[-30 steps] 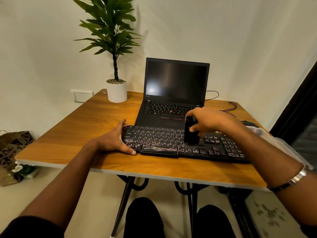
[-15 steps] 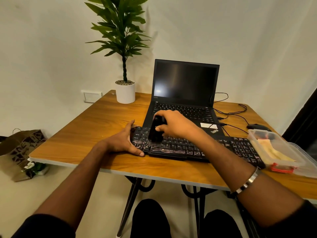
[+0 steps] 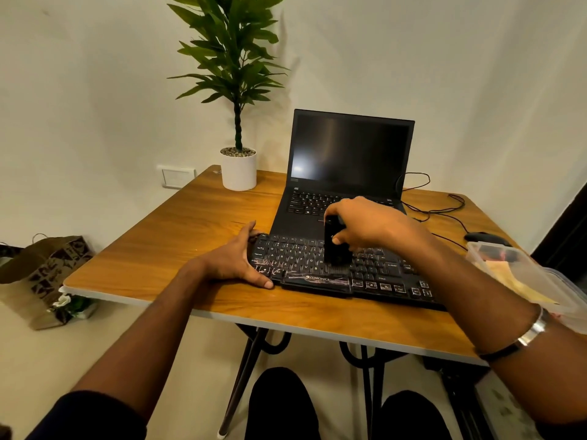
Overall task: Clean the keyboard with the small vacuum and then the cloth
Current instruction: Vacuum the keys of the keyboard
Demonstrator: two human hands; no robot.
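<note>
Keyboard (image 3: 343, 268) lies flat on the worktop (image 3: 178, 249), just in front of the open laptop (image 3: 346, 173), long edge toward the person. Left hand (image 3: 232, 260) rests against its left end, fingers fairly straight along the end and thumb on the front corner: bracing, not gripping. Right hand (image 3: 371, 225) is wrapped round the upper part of the small vacuum (image 3: 334, 246), fingers curled about its black body; the unit stands near upright with its brush end down on the keys, about mid-board, just above the space bar.

Handling judgement: vacuum looks light and rigid, easily carried one-handed; hold high on the body so the brush end stays free. Keyboard is a stiff, thin slab that could slide on the smooth wood, so the brace at its end seems sensible. Keycaps may catch the bristles (light pressure advised).

Cloth: something pale lies in the clear plastic box (image 3: 521, 274) at the right edge; cannot tell if that is it. Vacuum stage judged under way, wipe not yet begun
</note>
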